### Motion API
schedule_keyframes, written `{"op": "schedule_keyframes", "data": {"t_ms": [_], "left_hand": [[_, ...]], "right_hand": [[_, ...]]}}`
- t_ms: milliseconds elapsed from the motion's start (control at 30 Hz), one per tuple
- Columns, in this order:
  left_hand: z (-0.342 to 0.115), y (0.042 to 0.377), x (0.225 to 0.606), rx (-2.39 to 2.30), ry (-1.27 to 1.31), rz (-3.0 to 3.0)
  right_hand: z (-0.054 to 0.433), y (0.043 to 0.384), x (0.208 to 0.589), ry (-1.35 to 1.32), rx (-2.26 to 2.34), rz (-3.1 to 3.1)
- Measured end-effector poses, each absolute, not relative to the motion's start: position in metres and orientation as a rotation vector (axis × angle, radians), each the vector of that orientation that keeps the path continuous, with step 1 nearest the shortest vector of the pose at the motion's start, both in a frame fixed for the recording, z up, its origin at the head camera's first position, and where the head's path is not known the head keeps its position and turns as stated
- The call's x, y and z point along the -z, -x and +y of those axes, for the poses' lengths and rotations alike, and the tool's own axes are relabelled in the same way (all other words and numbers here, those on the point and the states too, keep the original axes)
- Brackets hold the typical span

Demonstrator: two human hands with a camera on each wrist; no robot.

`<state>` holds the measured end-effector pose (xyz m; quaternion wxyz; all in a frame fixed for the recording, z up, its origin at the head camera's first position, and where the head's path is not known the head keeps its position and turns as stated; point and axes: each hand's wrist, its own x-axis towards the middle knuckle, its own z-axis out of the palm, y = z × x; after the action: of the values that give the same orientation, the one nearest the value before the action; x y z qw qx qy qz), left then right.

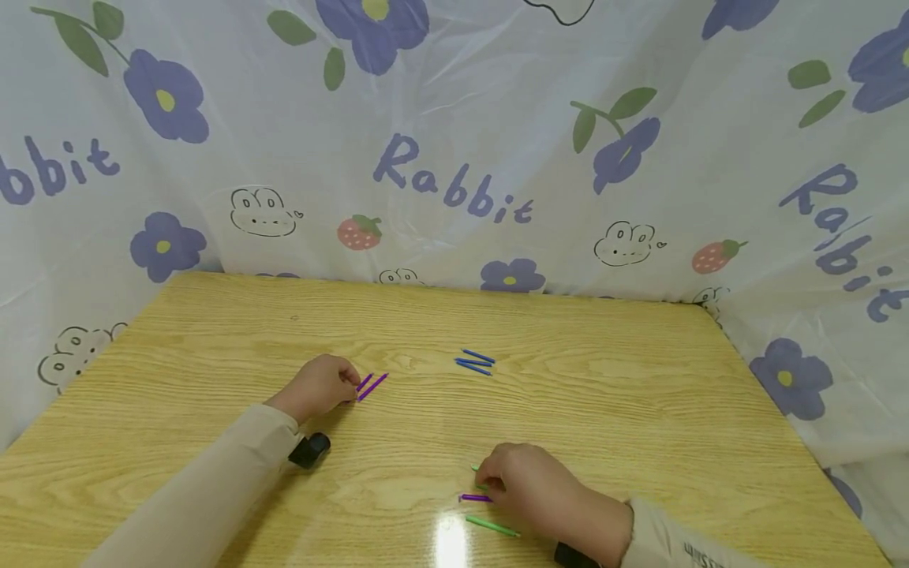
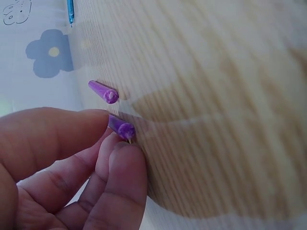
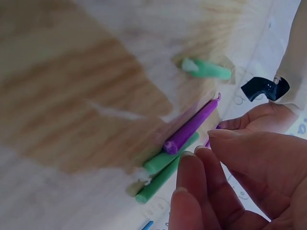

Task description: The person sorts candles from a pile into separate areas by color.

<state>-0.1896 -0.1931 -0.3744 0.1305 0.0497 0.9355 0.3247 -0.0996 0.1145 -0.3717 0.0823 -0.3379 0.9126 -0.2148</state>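
In the head view, the left hand point(image 1: 321, 386) bends over purple sticks point(image 1: 372, 387), 3 blue sticks point(image 1: 473, 363) well to its right, while 3 green sticks point(image 1: 492, 526) and 1 separate purple stick point(image 1: 476, 498) lie by the right hand point(image 1: 529, 483). In the left wrist view, thumb and fingers curl close about 1 purple stick; whether they grip it I cannot tell. In the right wrist view, loosely curved fingers hold nothing visible beside the sticks.
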Motion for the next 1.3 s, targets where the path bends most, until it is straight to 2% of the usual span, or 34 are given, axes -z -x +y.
{"op": "schedule_keyframes", "data": {"t_ms": [600,1300], "left_hand": [[-0.193,0.19,0.376,-0.95,-0.137,2.71],[-0.195,0.19,0.378,-0.986,-0.154,2.7]], "right_hand": [[0.115,0.092,0.374,1.204,0.513,2.821],[0.111,0.087,0.38,1.307,0.321,2.9]]}}
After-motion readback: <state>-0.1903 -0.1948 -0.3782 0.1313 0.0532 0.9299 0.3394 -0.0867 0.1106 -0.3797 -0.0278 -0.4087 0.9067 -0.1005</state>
